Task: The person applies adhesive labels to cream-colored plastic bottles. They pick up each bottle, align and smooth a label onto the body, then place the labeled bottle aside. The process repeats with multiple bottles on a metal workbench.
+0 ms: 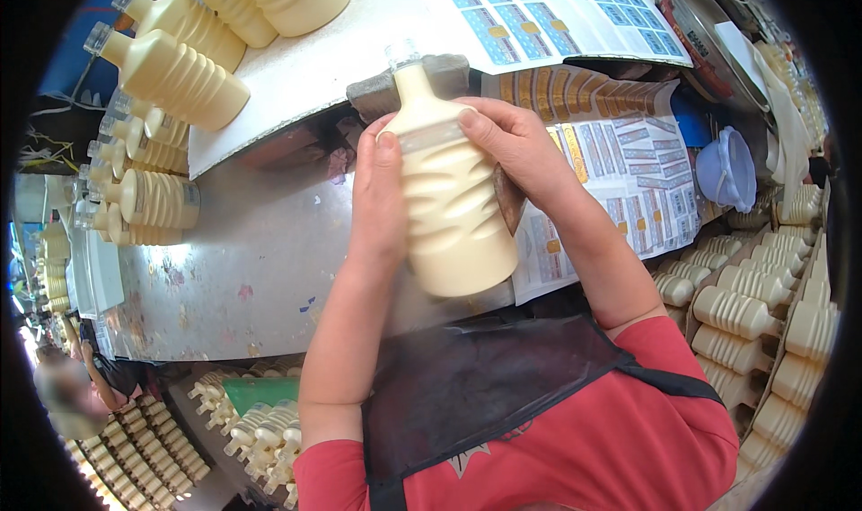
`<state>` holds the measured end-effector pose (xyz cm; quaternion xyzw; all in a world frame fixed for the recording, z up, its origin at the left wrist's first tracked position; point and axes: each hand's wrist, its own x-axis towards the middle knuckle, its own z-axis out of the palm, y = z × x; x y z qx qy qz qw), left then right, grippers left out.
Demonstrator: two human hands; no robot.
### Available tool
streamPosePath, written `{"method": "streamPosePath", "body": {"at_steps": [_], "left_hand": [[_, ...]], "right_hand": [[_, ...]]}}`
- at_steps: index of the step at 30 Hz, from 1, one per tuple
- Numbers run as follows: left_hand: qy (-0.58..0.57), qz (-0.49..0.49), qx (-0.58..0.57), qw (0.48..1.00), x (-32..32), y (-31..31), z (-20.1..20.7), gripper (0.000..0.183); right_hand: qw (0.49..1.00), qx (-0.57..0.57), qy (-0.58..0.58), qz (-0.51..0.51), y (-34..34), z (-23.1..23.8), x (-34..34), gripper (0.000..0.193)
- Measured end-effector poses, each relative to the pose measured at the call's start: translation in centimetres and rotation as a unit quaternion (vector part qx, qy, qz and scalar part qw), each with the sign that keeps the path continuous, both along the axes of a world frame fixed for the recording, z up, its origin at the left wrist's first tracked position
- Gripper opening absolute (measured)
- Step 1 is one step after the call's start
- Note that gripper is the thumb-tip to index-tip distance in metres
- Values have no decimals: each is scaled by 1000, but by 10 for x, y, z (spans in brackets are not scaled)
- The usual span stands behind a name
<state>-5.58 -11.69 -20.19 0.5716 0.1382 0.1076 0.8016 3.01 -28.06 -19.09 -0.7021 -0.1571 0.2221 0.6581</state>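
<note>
Left hand (379, 183) and right hand (521, 143) clamp fingers (478, 129) on a cream, ribbed plastic bottle (453, 210). Opposing grips probably steady it.

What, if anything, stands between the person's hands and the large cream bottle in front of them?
Nothing visible: the left hand and right hand are in contact with the cream bottle. The grey object shows behind its neck, not between hands and bottle.
</note>
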Motion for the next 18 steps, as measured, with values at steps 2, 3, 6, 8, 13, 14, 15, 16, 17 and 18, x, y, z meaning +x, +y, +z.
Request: {"method": "streamPosePath", "body": {"at_steps": [2, 3, 6, 8, 13, 14, 15, 16, 17, 18], "left_hand": [[-5, 1, 0, 1000, 0, 0, -1, 42], [-7, 1, 1, 1000, -1, 0, -1, 42], [-7, -6, -2, 1000, 0, 0, 0, 44], [-5, -7, -13, 1000, -1, 0, 2, 43], [-8, -11, -5, 1000, 0, 1, -1, 44], [-10, -1, 16, 1000, 0, 2, -5, 44], [-12, 6, 37, 999, 1, 2, -7, 45], [-7, 5, 47, 999, 2, 2, -6, 45], [-2, 5, 57, 998, 2, 2, -4, 44], [3, 5, 67, 998, 1, 2, -2, 44]], "right_hand": [[1000, 13, 5, -10, 3, 1, -3, 45], [1000, 20, 8, -16, 3, 1, -4, 45], [989, -15, 131, -68, -2, -2, 7, 48], [991, 14, 89, -101, -23, -7, 22, 54], [954, 201, 161, -152, -29, 29, 24, 26], [961, 192, 122, -156, -25, 31, 23, 26], [966, 182, 83, -161, -22, 34, 21, 26], [974, 150, 0, -171, -16, 36, 18, 26], [973, 116, -83, -179, -8, 39, 12, 26], [965, 80, -164, -186, 2, 44, 5, 26]]}}
